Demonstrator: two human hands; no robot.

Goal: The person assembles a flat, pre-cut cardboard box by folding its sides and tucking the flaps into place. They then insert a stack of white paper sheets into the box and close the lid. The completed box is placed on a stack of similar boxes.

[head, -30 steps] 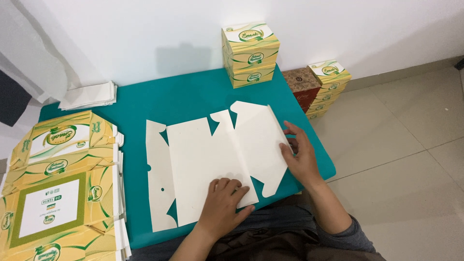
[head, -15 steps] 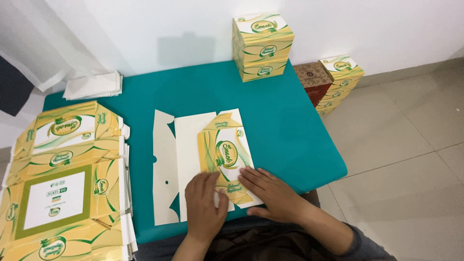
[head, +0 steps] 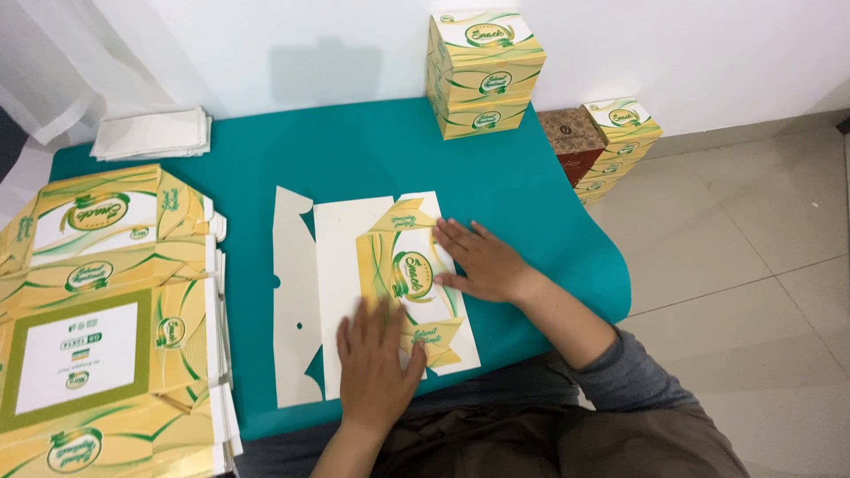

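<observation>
Folded-over flap now lies flatter, two open hands, left hand (head: 376,358) and right hand (head: 482,263), pressing one carton blank (head: 354,265).

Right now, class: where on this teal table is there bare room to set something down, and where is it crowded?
Bare teal table lies between the white paper pile, the stacked boxes and the carton blank. Crowded: the stack of printed flats at the table's left, and both hands, left hand and right hand, pressing the blank.

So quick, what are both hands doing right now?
Left hand: open, flat on the folded carton blank.
Right hand: open, pressing the printed flap down.
</observation>
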